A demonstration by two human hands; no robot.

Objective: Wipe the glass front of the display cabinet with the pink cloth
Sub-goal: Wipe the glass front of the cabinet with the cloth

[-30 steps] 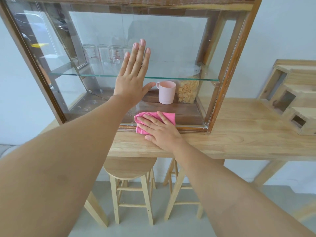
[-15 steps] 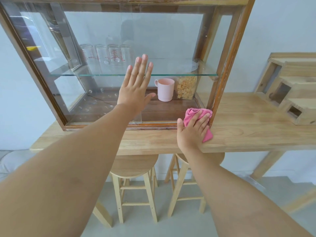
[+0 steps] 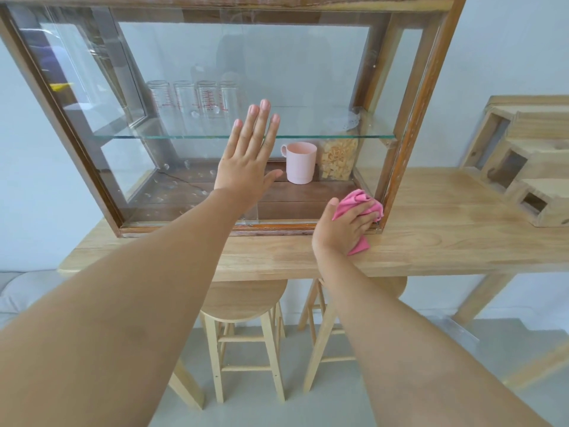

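Note:
A wooden display cabinet (image 3: pixel 429 97) with a glass front (image 3: pixel 277 72) stands on a light wooden table (image 3: pixel 446 241). My left hand (image 3: pixel 246 167) lies flat on the glass near its middle, fingers spread and pointing up, holding nothing. My right hand (image 3: pixel 346 228) presses the bunched pink cloth (image 3: pixel 354 200) against the bottom right corner of the glass, next to the cabinet's right post. Part of the cloth pokes out under my fingers onto the table.
Inside the cabinet are a pink mug (image 3: pixel 300 166), a clear jar of snacks (image 3: pixel 338 161) and several glasses (image 3: pixel 194 100) on a glass shelf (image 3: pixel 184 137). A stepped wooden rack (image 3: pixel 529 167) sits at the table's right. Two wooden stools (image 3: pixel 246 306) stand under the table.
My right hand slid the pink cloth from the lower middle of the glass to the bottom right corner and bunched it. My left hand stayed flat on the glass.

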